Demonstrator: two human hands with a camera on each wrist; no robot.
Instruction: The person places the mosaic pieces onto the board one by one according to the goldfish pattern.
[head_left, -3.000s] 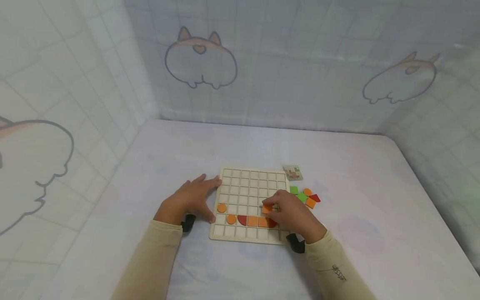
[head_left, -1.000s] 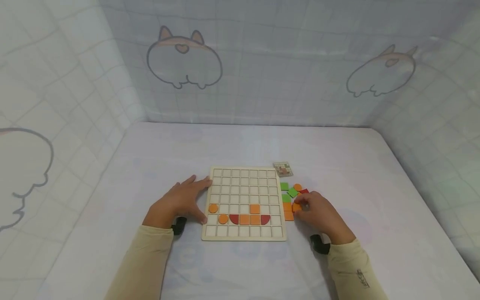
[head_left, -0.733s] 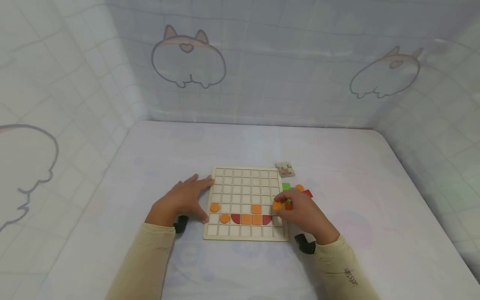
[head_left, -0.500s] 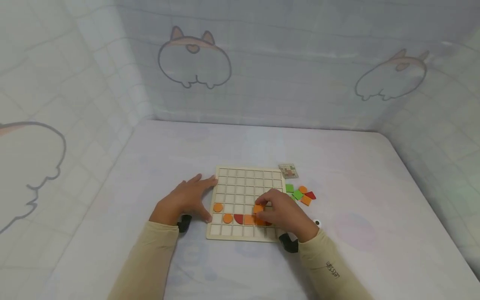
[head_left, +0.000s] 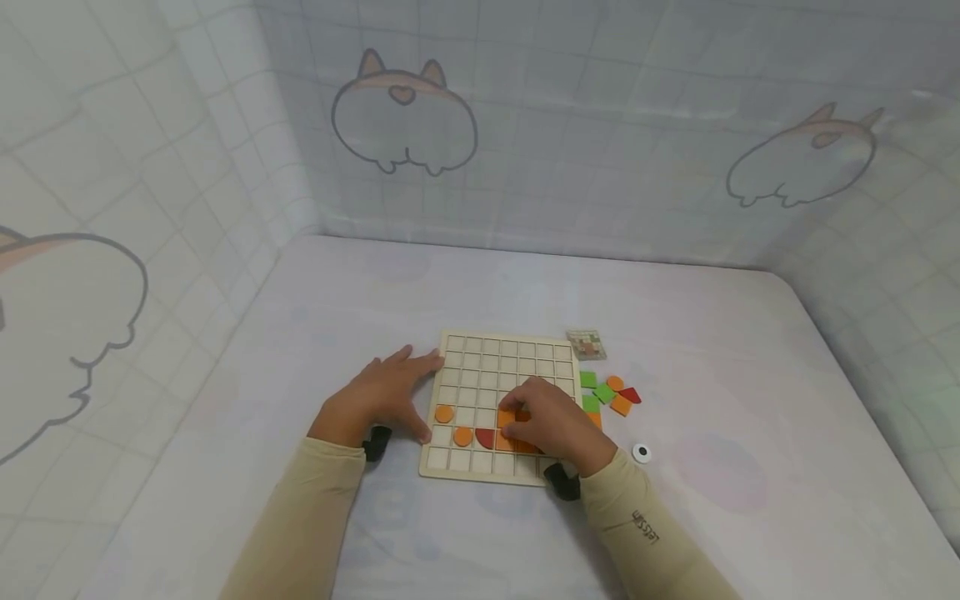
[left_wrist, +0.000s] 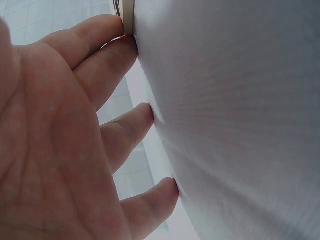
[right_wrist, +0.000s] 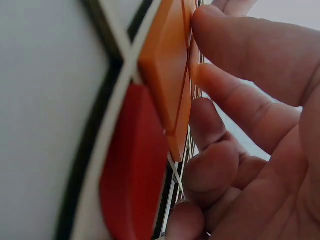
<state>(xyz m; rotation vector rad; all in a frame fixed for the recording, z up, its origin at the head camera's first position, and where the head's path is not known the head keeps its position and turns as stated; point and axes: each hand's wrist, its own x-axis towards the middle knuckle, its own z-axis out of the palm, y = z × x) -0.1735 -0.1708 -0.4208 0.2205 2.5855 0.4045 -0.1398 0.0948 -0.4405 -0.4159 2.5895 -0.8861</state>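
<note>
A pale wooden grid board [head_left: 480,363] lies on the table. My left hand [head_left: 371,400] rests at its left edge, fingers spread, thumb and a fingertip at the frame; the left wrist view has the other fingertips on the cloth. Over the lower middle of the grid, my right hand [head_left: 553,423] pinches an orange square tile [head_left: 505,417] at a cell. Two orange discs, one of them the upper disc [head_left: 444,413], and a red rounded piece [head_left: 485,438] sit in cells to the left. Close up, orange tiles [right_wrist: 167,60] stand beside another red piece [right_wrist: 132,165].
Right of the board lie loose pieces: green squares [head_left: 603,393], an orange disc [head_left: 615,383], a red piece [head_left: 632,395] and orange squares [head_left: 621,406]. A small patterned card [head_left: 587,344] is at the upper right corner. Nearer me lies a white disc with a black dot [head_left: 641,452].
My right hand has carried an orange square tile leftward from the loose pieces onto the grid, beside the square placed earlier. The white disc has come into view. My left hand stays at the board's edge.
</note>
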